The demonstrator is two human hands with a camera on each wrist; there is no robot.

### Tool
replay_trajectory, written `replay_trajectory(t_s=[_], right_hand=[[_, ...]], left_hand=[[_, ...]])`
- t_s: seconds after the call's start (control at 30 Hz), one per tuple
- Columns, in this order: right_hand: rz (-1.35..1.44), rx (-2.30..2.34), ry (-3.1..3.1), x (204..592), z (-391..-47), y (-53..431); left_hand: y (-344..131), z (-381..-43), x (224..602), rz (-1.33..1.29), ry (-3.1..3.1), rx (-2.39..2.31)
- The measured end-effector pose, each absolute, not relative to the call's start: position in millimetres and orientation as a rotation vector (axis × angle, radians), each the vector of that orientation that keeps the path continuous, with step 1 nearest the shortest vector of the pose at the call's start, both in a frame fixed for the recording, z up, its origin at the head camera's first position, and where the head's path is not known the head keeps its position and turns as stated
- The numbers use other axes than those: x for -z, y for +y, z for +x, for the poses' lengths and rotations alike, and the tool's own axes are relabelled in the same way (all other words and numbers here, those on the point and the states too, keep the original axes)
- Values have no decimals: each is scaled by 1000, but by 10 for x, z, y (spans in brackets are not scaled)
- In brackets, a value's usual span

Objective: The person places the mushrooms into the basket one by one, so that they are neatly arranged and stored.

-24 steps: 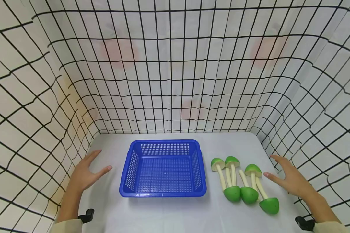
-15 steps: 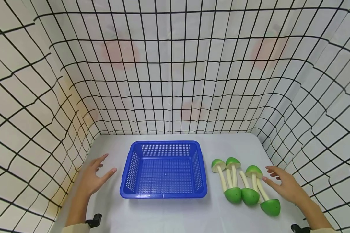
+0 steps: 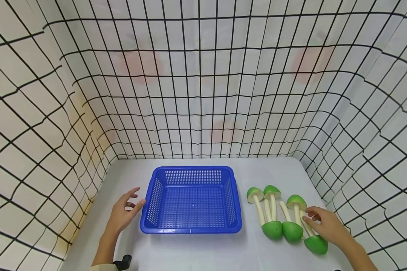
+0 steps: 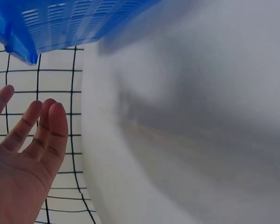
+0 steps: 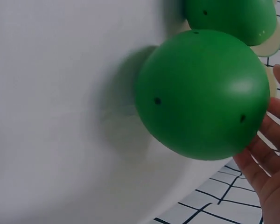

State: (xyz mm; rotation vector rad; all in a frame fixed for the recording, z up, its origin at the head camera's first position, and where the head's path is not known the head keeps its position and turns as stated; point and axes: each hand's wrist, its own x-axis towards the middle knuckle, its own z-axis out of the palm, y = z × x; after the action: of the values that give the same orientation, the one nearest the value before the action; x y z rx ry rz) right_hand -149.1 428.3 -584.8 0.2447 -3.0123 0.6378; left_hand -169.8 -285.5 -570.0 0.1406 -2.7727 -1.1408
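Note:
On the right of the table lie several toy mushrooms with green caps and pale stems. The nearest-right mushroom (image 3: 316, 244) has its stem partly behind my right hand (image 3: 329, 225). In the right wrist view, that mushroom's green cap (image 5: 203, 95) fills the middle, and my right fingers (image 5: 266, 154) reach along its far side with the thumb held apart. Beside the left wall of a blue plastic basket (image 3: 190, 230) is my left hand (image 3: 121, 213), its fingers loosely bent and the thumb tip right at the rim. In the left wrist view, the left palm (image 4: 18, 182) holds nothing.
A white table (image 3: 190, 252) carries everything. Black grid netting (image 3: 203, 82) over white sheeting walls the back and both sides, close to each forearm. Two more mushrooms with caps at the far end (image 3: 272, 191) lie between the basket and the right hand.
My left hand has moved right to the basket's side. My right hand has come left and down over the nearest-right mushroom, its fingers bending more. Basket and mushrooms stay in place.

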Motion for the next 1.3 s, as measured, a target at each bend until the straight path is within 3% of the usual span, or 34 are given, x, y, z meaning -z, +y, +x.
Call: replay_trajectory(t_s=[0.6, 1.3], right_hand=[[2, -734, -3106, 5980, -1441, 4241], [-78, -849, -3067, 5931, -1379, 4254]], left_hand=[[-2578, -1743, 5813, 193, -2658, 1515], [-2370, -1790, 5814, 380, -2595, 1526]])
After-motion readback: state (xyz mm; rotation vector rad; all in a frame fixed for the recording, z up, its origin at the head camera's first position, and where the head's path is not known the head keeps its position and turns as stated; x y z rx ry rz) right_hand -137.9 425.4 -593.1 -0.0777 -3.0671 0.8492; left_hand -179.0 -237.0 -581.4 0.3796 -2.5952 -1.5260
